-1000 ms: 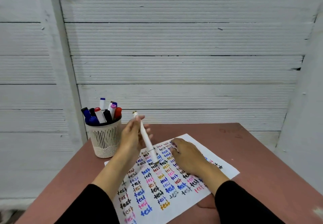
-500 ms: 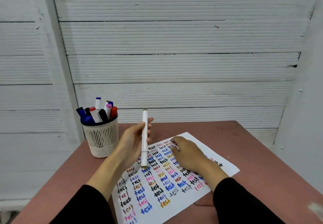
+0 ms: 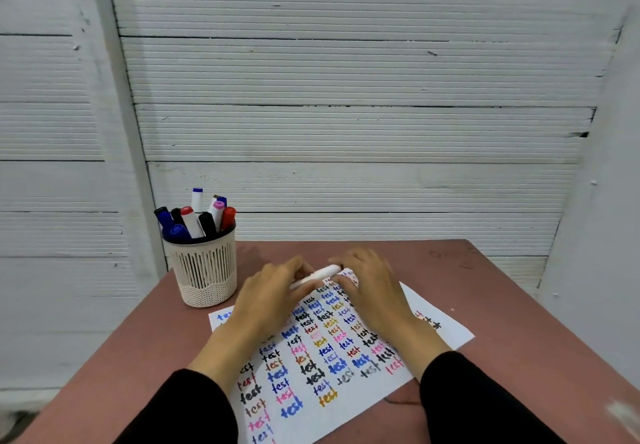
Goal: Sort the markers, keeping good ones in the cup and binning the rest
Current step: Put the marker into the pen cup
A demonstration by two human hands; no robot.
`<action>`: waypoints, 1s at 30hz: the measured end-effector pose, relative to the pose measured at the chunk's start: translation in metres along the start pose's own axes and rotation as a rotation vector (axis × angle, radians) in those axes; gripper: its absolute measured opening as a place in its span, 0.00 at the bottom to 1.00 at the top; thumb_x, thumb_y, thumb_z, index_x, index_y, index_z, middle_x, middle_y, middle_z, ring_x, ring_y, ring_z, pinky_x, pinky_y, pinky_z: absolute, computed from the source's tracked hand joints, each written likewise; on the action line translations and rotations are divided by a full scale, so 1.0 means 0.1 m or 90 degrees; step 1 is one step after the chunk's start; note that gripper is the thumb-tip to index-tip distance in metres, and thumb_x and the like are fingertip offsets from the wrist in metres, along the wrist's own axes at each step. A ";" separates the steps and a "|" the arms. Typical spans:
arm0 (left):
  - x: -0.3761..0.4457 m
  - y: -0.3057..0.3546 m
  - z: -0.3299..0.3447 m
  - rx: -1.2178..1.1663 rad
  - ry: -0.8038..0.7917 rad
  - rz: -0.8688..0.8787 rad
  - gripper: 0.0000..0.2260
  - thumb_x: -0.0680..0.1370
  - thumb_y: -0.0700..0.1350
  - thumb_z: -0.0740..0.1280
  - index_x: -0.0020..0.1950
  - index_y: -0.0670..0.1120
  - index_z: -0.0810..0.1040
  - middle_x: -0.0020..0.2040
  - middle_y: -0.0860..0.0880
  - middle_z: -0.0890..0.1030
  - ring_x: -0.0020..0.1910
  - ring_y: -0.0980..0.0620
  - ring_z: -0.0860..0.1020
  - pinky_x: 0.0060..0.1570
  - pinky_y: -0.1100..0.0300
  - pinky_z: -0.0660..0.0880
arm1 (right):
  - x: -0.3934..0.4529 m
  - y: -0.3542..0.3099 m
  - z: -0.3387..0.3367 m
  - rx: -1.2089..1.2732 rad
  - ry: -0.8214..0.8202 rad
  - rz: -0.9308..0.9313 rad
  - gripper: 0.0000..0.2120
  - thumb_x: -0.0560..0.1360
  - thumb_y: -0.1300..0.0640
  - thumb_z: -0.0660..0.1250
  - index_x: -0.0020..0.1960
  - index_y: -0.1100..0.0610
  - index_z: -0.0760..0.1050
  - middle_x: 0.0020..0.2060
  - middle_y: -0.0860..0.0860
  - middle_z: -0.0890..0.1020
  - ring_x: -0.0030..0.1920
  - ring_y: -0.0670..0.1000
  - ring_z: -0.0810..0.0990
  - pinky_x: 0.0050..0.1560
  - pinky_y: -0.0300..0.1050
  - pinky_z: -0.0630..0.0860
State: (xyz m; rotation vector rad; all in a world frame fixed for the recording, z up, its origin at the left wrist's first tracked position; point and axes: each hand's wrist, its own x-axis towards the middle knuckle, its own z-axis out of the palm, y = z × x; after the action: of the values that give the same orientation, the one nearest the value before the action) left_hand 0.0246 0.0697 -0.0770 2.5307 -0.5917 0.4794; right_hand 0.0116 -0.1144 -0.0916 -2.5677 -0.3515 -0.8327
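Note:
A white marker [image 3: 320, 274] lies nearly level between my two hands, just above the far part of the test sheet [image 3: 322, 350]. My left hand [image 3: 273, 296] grips its left end, and my right hand [image 3: 370, 286] holds its right end with curled fingers. Both ends of the marker are hidden by fingers. The cream slotted cup [image 3: 204, 270] stands on the table to the left, holding several markers [image 3: 195, 218] with blue, black, red and pink caps.
The sheet, covered with rows of the word "test" in many colours, lies on a reddish-brown table [image 3: 502, 305]. A white ribbed wall [image 3: 346, 97] rises right behind the table. No bin is in view.
The marker, held upright in my left hand before, has tipped to nearly level. My right hand has lifted off the sheet and taken the marker's right end.

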 end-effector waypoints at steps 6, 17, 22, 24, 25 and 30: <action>0.01 -0.03 0.01 0.042 -0.008 0.003 0.13 0.80 0.59 0.57 0.58 0.56 0.75 0.45 0.58 0.78 0.40 0.58 0.75 0.34 0.62 0.68 | 0.06 0.19 -0.12 -0.136 0.133 0.084 0.10 0.74 0.54 0.71 0.56 0.50 0.82 0.50 0.48 0.81 0.54 0.52 0.75 0.50 0.47 0.64; 0.02 -0.06 0.00 0.082 0.128 -0.106 0.29 0.80 0.62 0.42 0.32 0.46 0.70 0.29 0.50 0.74 0.29 0.51 0.74 0.30 0.57 0.70 | -0.04 -0.17 0.13 -0.142 -0.014 -0.211 0.09 0.77 0.55 0.65 0.55 0.56 0.76 0.44 0.50 0.81 0.43 0.51 0.78 0.44 0.46 0.73; 0.01 -0.02 -0.03 0.088 0.163 -0.125 0.29 0.82 0.58 0.42 0.27 0.45 0.65 0.25 0.48 0.70 0.27 0.49 0.71 0.29 0.56 0.64 | -0.06 -0.30 0.03 -0.106 -0.041 -0.204 0.14 0.82 0.44 0.51 0.50 0.52 0.69 0.35 0.47 0.77 0.31 0.49 0.71 0.30 0.44 0.68; -0.01 0.05 -0.03 0.104 0.168 -0.105 0.30 0.81 0.56 0.41 0.26 0.44 0.65 0.25 0.47 0.71 0.28 0.48 0.74 0.36 0.54 0.67 | -0.06 -0.31 -0.05 -0.109 -0.048 -0.174 0.16 0.81 0.38 0.49 0.45 0.48 0.65 0.29 0.47 0.74 0.28 0.49 0.70 0.30 0.45 0.66; -0.01 0.07 -0.03 0.107 0.166 -0.099 0.30 0.82 0.55 0.42 0.25 0.44 0.65 0.24 0.48 0.70 0.29 0.48 0.74 0.41 0.53 0.70 | -0.05 -0.31 -0.07 -0.099 -0.067 -0.155 0.16 0.80 0.36 0.49 0.42 0.46 0.63 0.27 0.47 0.72 0.28 0.49 0.70 0.30 0.45 0.65; 0.01 0.06 -0.03 0.126 0.159 -0.053 0.29 0.84 0.52 0.45 0.24 0.46 0.63 0.22 0.51 0.65 0.24 0.54 0.65 0.61 0.50 0.67 | 0.04 -0.31 -0.17 0.004 -0.179 -0.047 0.20 0.77 0.31 0.50 0.33 0.41 0.64 0.28 0.47 0.73 0.31 0.44 0.71 0.36 0.47 0.68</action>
State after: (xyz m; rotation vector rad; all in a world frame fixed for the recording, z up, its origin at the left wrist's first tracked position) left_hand 0.0218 0.0666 -0.0716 2.6109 -0.3596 0.8443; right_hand -0.0049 -0.0943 -0.0670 -2.6832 -0.5348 -0.4911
